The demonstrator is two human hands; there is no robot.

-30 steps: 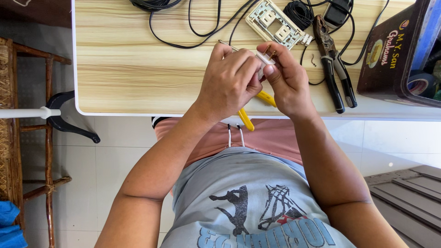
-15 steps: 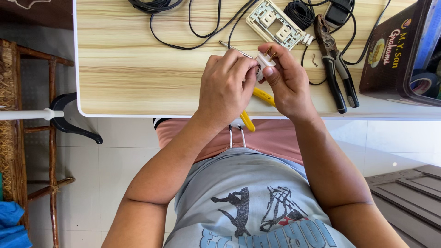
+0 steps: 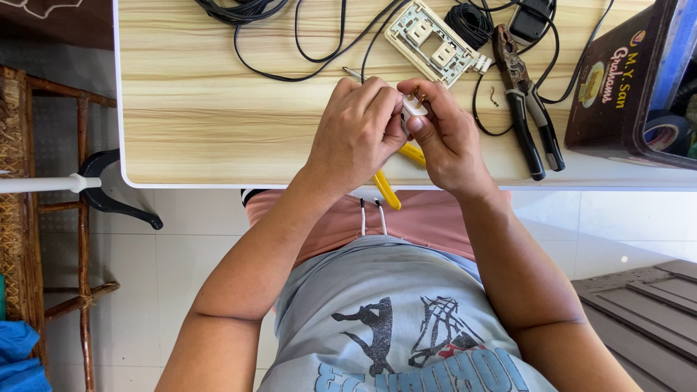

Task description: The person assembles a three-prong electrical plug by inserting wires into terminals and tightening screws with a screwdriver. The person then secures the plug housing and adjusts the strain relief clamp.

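Both my hands meet over the front edge of the wooden table. My right hand pinches a small white plug with brass prongs pointing up. My left hand is closed around a thin metal screwdriver, whose shaft tip pokes out past my knuckles, its other end at the plug. A yellow-handled tool lies under my hands at the table edge, mostly hidden.
Black cables loop across the table's far side. A cream outlet plate, a black wire coil and black-handled pliers lie to the right. A dark tin box with tape rolls stands far right. A wicker chair is at left.
My hands have drawn slightly closer together and nearer to me, with the plug turned a little in my right fingers. Nothing was picked up or put down.
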